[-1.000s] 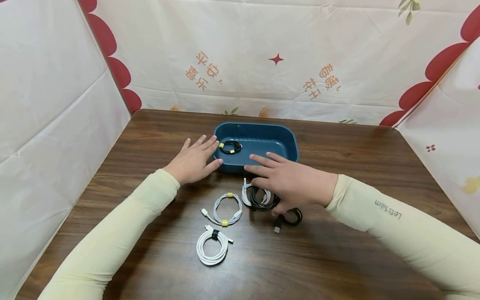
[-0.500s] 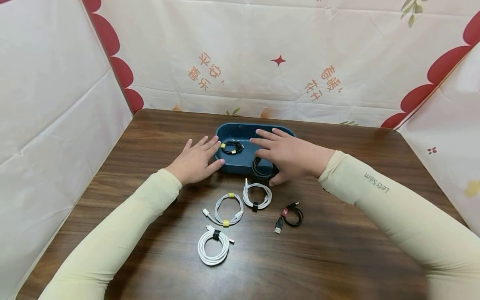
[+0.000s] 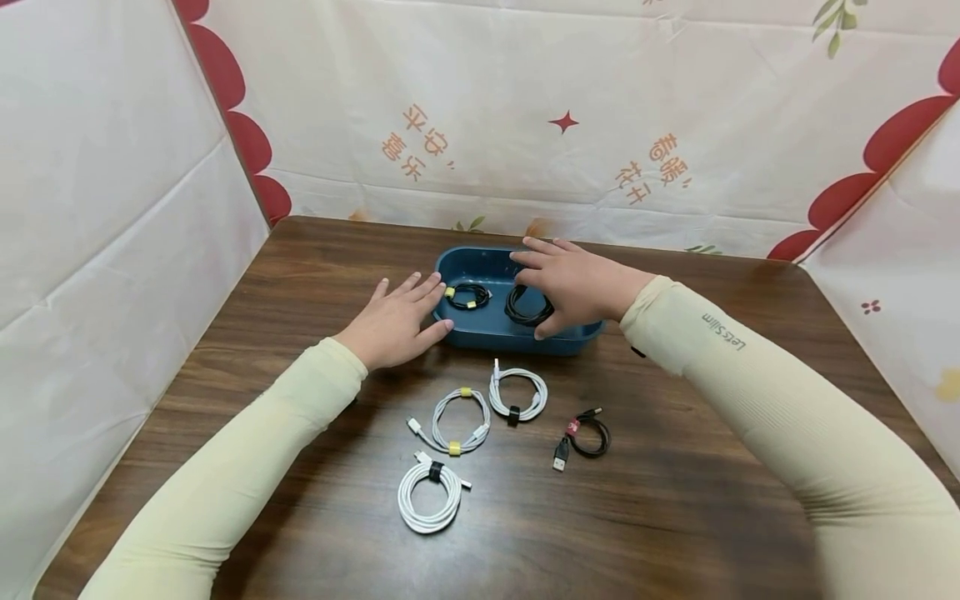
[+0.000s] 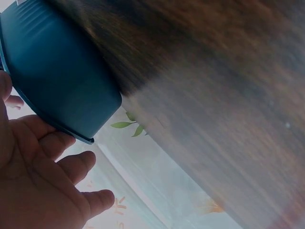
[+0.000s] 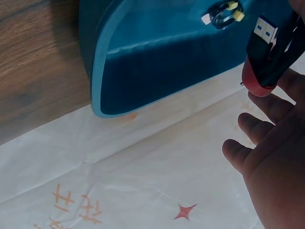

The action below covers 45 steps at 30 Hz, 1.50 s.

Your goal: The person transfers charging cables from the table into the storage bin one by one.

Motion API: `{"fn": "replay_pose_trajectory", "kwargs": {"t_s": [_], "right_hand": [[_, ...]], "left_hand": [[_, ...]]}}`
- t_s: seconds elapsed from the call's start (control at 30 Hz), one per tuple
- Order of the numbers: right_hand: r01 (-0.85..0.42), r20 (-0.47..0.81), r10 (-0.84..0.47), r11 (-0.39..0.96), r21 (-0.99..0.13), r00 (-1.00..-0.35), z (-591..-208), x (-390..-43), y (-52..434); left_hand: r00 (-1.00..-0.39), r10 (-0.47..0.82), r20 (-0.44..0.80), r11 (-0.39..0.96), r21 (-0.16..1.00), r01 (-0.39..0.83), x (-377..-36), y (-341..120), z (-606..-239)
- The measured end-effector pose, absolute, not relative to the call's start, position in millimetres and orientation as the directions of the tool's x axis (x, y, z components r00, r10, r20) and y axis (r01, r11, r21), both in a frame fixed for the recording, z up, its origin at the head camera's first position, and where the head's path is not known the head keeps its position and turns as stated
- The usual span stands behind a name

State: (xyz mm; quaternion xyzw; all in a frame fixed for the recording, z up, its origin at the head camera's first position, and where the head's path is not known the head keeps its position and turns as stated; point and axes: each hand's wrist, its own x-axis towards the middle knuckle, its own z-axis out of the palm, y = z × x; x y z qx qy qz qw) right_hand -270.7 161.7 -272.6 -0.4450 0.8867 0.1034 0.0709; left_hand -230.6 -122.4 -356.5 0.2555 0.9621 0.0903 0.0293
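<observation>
My right hand (image 3: 581, 287) pinches a coiled black USB cable (image 3: 522, 310) between thumb and fingers, over the right half of a blue plastic bin (image 3: 502, 340). In the right wrist view, the cable's red strap (image 5: 257, 81) and metal USB plug (image 5: 265, 30) stick out beside the fingers. My left hand (image 3: 393, 323) lies with straight, spread fingers against the bin's left end. Its fingertips reach the rim in the left wrist view. Inside the bin at the left sits another coiled black cable (image 3: 468, 297) with yellow ties.
In front of the bin lie three white coiled cables: one (image 3: 519, 395) with a black strap, one (image 3: 461, 422) with yellow ties, and a thicker one (image 3: 429, 498). A small black USB cable (image 3: 588, 437) with a red strap lies to their right. Fabric walls (image 3: 487, 100) surround the wooden table (image 3: 697, 517).
My right hand has lifted the coiled black cable off the white one and carried it away from me, over the bin. The left hand has stayed at the bin's left end.
</observation>
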Motion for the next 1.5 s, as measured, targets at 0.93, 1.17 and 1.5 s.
{"fn": "replay_pose_trajectory", "kwargs": {"t_s": [0.93,1.17,1.5], "right_hand": [[-0.738,-0.289,-0.701,0.675,0.028,-0.652,-290.7,-328.8,136.5],[-0.701,-0.324,-0.665,0.713,-0.008,-0.673,-299.3,-334.3,135.8],[-0.656,-0.347,-0.626,0.754,-0.038,-0.699,-310.2,-346.3,132.2]], "left_hand": [[-0.863,0.504,-0.023,0.849,0.2,0.49,-232.9,-123.5,-356.2],[-0.867,0.498,-0.007,0.852,0.193,0.487,-231.0,-122.2,-357.0],[-0.869,0.495,-0.022,0.856,0.186,0.482,-231.8,-122.6,-357.3]]}}
